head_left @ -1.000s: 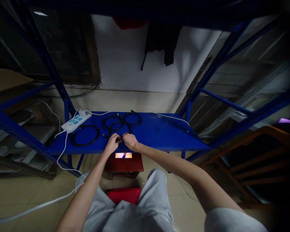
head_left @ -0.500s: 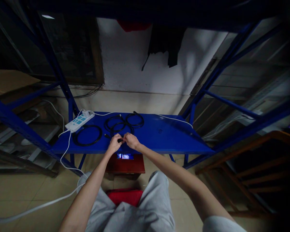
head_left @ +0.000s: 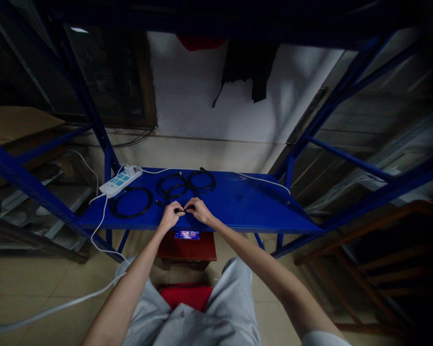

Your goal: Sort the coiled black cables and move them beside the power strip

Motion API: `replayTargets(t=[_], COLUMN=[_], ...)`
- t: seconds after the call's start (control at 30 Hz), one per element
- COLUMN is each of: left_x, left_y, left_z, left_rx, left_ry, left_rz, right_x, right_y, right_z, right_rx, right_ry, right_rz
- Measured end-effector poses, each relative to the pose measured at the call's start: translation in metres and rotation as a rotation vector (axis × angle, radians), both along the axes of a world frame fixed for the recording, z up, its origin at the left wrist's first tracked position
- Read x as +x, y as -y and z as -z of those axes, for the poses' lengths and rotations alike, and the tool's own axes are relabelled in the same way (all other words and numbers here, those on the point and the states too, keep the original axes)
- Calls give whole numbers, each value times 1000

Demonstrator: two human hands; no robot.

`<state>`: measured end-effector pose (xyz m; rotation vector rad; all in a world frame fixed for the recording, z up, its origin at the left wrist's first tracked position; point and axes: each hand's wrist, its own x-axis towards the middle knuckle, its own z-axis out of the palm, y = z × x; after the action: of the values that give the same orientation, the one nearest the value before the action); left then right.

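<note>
Close to the shelf's front edge, my left hand (head_left: 170,215) pinches a black cable end (head_left: 179,211) between thumb and fingers. My right hand (head_left: 199,210) sits just beside it, its fingertips pinched on a dark piece of the same cable. What exactly joins the two pinches is too small to make out. Right behind my hands lie overlapping loops of black cable (head_left: 159,184), with plug ends showing. A separate coil of black cable (head_left: 150,204) rests further left on the blue shelf (head_left: 245,204).
A white power strip (head_left: 120,181) stands at the shelf's left end, its white cord running down past my left arm. Blue posts (head_left: 290,173) frame both sides. Below the shelf's front edge is a reddish-brown stool (head_left: 187,247) with a lit screen (head_left: 186,235) on it.
My fingertips have drawn slightly apart, so a little more of the black cable shows between them. The picture on the lit screen has changed, and the view has shifted slightly.
</note>
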<state>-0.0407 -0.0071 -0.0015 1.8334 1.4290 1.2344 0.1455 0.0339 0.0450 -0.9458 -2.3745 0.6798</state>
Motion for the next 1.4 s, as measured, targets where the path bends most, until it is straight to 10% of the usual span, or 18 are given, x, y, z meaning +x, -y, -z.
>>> replayTargets(t=[0.73, 1.4], left_x=[-5, -8], left_y=[2, 3], left_z=[-3, -6], left_rx=[-49, 18], left_ry=[32, 21], left_rz=[42, 134], right_x=[-33, -18], right_y=[-17, -29], right_z=[-51, -25], right_rx=[324, 736], right_ry=[772, 749], right_rz=[-520, -750])
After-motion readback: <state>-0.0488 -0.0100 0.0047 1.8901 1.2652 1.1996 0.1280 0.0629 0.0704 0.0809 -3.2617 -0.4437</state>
